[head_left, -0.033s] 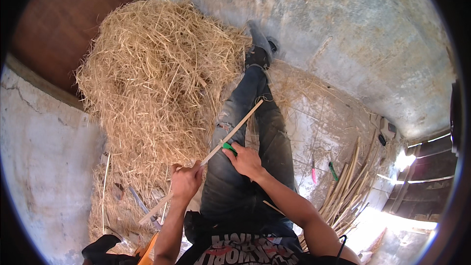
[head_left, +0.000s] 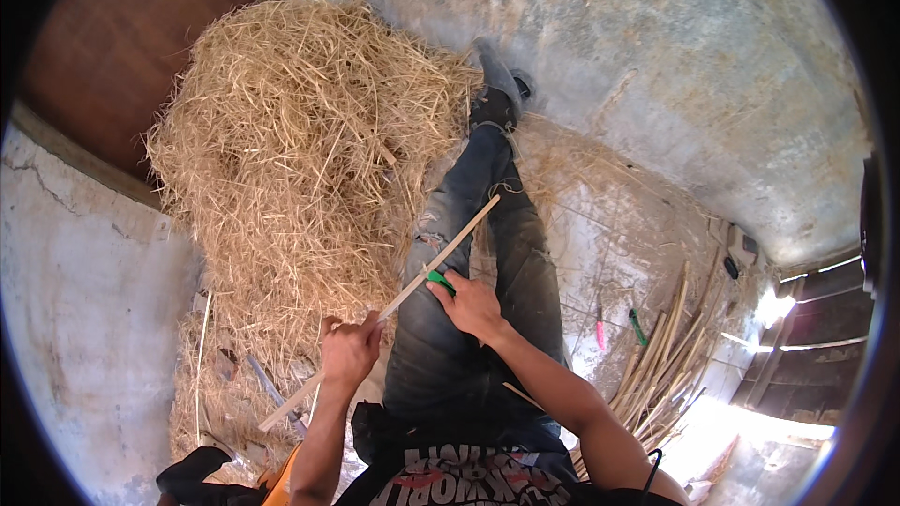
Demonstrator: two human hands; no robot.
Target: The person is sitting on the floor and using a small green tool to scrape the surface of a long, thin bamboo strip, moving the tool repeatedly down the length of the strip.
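L hand [head_left: 349, 351] fingers pinch the wood strip [head_left: 403, 296]; R hand [head_left: 472, 305] fingers hold a green tool [head_left: 442, 282] by it, prob. for shaving. Next stroke needs steady grip.

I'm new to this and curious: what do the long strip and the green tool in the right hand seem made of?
The long strip looks like bamboo or wood: pale, straw-coloured, apparently matte. The green tool is probably plastic, from its even, bright colour; its finish is unclear.
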